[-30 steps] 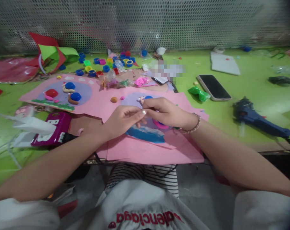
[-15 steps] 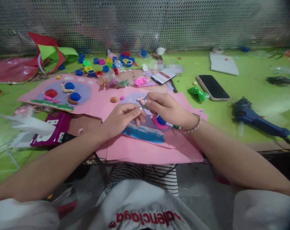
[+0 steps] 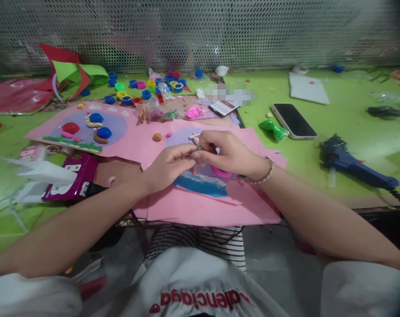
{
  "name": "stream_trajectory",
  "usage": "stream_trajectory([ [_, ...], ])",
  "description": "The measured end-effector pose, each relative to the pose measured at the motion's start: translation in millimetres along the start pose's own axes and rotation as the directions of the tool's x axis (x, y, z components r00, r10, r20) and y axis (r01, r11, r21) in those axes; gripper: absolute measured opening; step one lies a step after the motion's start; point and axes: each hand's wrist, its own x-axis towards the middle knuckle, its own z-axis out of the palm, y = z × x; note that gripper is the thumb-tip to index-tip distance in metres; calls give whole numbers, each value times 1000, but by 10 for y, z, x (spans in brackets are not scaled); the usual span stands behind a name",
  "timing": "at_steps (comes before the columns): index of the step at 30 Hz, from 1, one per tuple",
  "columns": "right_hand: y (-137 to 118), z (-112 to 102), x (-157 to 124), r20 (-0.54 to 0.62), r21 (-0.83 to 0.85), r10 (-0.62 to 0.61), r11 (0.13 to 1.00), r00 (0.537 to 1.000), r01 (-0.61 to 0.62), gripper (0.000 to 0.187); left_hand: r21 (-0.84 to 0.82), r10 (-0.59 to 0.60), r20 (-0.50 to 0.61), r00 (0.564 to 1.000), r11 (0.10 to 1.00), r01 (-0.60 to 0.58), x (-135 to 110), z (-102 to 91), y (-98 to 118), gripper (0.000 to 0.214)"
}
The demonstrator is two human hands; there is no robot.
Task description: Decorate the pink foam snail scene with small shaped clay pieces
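Note:
My left hand [image 3: 166, 165] and my right hand [image 3: 224, 152] meet fingertip to fingertip above a pink paper sheet [image 3: 186, 207]. Both are closed in a pinch. A tiny greenish spot shows between the fingertips, too small to name. Under the hands lies a picture with a lilac shape and a blue wave-like strip [image 3: 203, 184]. A small pale clay figure [image 3: 195, 138] peeks out just beyond the fingers. Part of a pink clay piece [image 3: 222, 172] shows below my right hand. Brown [image 3: 157, 137] and pink [image 3: 169, 135] clay lumps sit left of the picture.
A second picture with clay snails [image 3: 102, 133] lies left. Behind are several coloured tubs [image 3: 146, 94] and wrapped pink clay [image 3: 195, 112]. On the right are a green packet [image 3: 274, 129], a phone [image 3: 295, 120] and a glue gun [image 3: 358, 163]. A purple power strip [image 3: 71, 176] lies front left.
My right hand has come down and left from beside the pale clay figure, and its fingertips now meet those of my left hand. My left hand's fingers have drawn together.

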Motion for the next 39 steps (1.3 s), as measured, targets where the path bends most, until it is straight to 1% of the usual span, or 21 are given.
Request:
stream_trajectory([
  [3, -1, -5, 0, 25, -70, -36, 997, 999, 37, 28, 52, -1, 0, 1000, 999, 1, -14, 9, 13, 7],
  [7, -2, -14, 3, 122, -127, -117, 983, 986, 132, 25, 135, -27, -34, 999, 990, 31, -19, 22, -29, 21],
  [9, 4, -16, 6, 141, -113, -122, 984, 982, 138, 25, 146, -41, -39, 998, 988, 46, -15, 26, -48, 27],
  [11, 11, -16, 9, 167, -59, -120, 989, 979, 132, 27, 159, -42, -50, 998, 986, 50, -9, 27, -55, 28],
  [13, 14, -14, 12, 179, -13, -106, 994, 978, 111, 29, 182, -36, -65, 997, 982, 48, -7, 25, -50, 28],
  [16, 9, -8, 11, 128, 5, -46, 999, 991, 46, 34, 206, -17, -69, 997, 978, 31, -10, 23, -35, 26],
  [19, 3, -3, 6, 96, 69, 8, 997, 995, -15, 36, 216, -4, -79, 997, 976, 21, -9, 24, -27, 22],
  [23, 8, 5, -1, 99, 182, 84, 978, 992, -101, 39, 203, -1, -99, 995, 979, 21, 7, 19, -29, 22],
  [27, -2, 1, -11, 116, 249, 79, 963, 990, -106, 41, 197, -1, -138, 990, 980, 28, 19, 6, -33, 22],
  [30, -28, -22, -20, 142, 289, 114, 945, 983, -151, 43, 181, -5, -159, 987, 983, 34, 17, -1, -45, 23],
  [33, -46, -57, -21, 175, 335, 146, 921, 974, -198, 38, 172, -14, -164, 986, 984, 42, 11, -8, -54, 24],
  [37, -40, -95, -8, 253, 373, 116, 904, 960, -207, 25, 157, -34, -177, 984, 986, 62, 10, -19, -46, 24],
  [39, -35, -104, -1, 270, 377, 123, 899, 955, -222, 22, 128, -34, -177, 984, 990, 57, 12, -26, -42, 23],
])
